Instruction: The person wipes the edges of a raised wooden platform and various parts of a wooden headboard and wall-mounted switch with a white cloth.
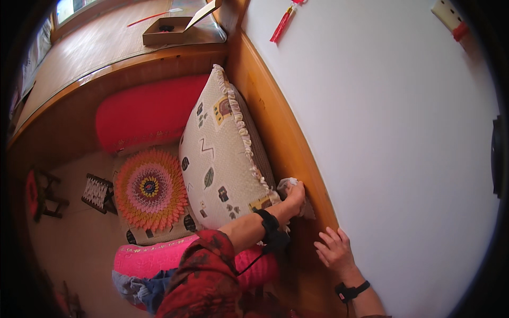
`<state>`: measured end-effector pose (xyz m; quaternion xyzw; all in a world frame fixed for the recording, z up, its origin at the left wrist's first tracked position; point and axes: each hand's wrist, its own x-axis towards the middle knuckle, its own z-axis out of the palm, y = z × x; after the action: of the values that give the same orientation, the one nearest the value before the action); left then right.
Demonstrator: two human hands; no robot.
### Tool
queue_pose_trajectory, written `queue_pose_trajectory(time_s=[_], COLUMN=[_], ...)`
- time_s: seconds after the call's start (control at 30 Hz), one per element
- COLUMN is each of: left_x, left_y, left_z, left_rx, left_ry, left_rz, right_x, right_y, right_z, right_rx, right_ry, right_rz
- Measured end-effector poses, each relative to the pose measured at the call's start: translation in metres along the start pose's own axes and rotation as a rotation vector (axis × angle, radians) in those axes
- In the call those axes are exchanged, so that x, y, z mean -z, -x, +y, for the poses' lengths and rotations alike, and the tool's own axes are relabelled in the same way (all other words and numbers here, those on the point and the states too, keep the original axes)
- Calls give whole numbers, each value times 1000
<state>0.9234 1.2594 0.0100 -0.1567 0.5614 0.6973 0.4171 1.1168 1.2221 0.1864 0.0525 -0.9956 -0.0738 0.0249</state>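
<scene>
My left hand (297, 197) grips a pale grey cloth (286, 184), its fingers closed around it against the brown wooden panel (283, 106) along the wall. Part of the cloth hangs out below the hand. Just left of it leans a large cream cushion (214, 153) with a ruffled edge and leaf and pot patterns, upright against the panel. My right hand (336, 252) is held apart, fingers spread, near the panel's top edge and the white wall (392, 132). It holds nothing. Black bands with small devices circle both wrists.
A round orange and pink petal mat (150, 185) lies on the seat. Red (143, 111) and pink (154, 254) padded armrests flank it, with blue-grey clothing (140, 286) on the pink one. Small stools (98, 193) stand left. An open box (164, 33) rests on the ledge.
</scene>
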Motion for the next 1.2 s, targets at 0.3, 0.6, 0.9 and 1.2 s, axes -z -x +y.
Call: queue_pose_trajectory(time_s=[0.3, 0.6, 0.9, 1.2], left_x=[-25, -11, 36, 44], left_y=[55, -80, -233, -238], left_z=[-45, 124, 265, 263], left_rx=[-248, -287, -849, -840], left_ry=[95, 351, 114, -87], left_rz=[105, 125, 80, 184], right_x=[-3, -3, -1, -1], right_y=[8, 13, 14, 1], right_z=[2, 5, 1, 13], right_rx=[-24, -47, -59, -31], right_ry=[-80, -104, -188, -124], right_rz=[11, -14, 18, -110])
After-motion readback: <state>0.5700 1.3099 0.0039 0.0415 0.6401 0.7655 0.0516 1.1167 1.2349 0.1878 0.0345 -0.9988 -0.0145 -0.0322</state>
